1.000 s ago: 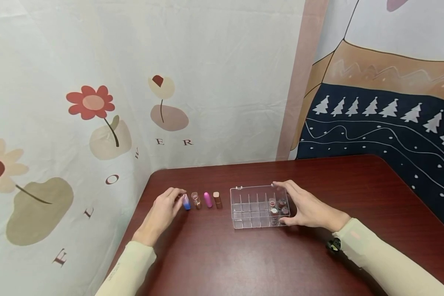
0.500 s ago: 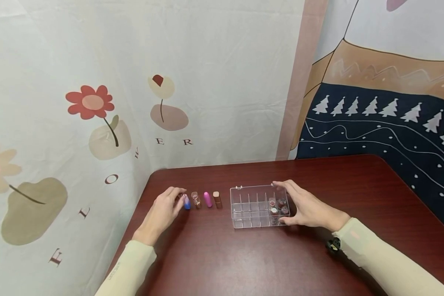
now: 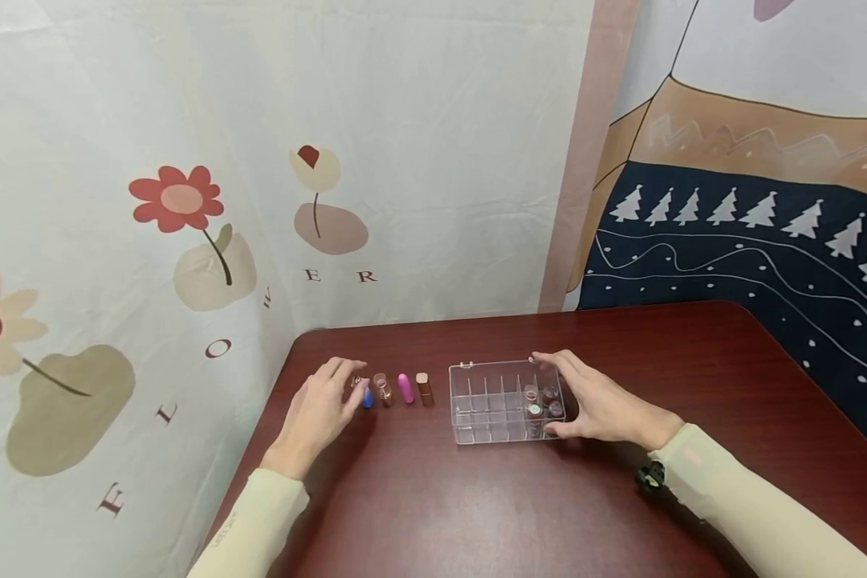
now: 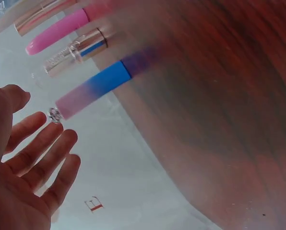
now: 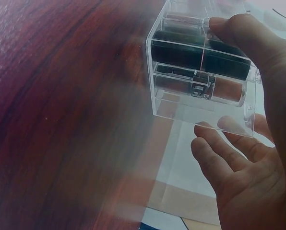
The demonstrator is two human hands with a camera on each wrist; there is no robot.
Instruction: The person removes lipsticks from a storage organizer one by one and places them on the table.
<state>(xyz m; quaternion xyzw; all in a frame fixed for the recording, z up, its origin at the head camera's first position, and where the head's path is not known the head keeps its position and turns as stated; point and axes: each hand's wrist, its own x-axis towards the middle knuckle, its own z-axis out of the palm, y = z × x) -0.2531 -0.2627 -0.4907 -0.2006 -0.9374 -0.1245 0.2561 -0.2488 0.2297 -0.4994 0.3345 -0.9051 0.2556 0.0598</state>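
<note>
A blue-to-pink lipstick tube (image 4: 94, 90) with a silver knob on top stands upright at the left end of a row. Around its top, my left hand (image 3: 318, 409) has thumb and fingers spread apart; the fingertips are close to the knob, and contact is hard to tell. Beside it stand a clear-capped gold lipstick (image 3: 383, 390), a bright pink lipstick (image 3: 405, 389) and a brown lipstick with a gold top (image 3: 424, 389). My right hand (image 3: 603, 405) holds the right end of a clear divided box (image 3: 487, 405), thumb in front, fingers behind. Several tubes (image 5: 200, 52) stand in its right-end compartments.
Both the row and the box stand on a dark red-brown wooden table (image 3: 477, 506). Printed cloth hangs (image 3: 433, 160) behind and to the left of it. The left part of the box shows bare compartments.
My left thumb and fingertips have shifted up slightly at the blue-to-pink lipstick tube, with the gap between them wider. The right hand and the box have stayed in place.
</note>
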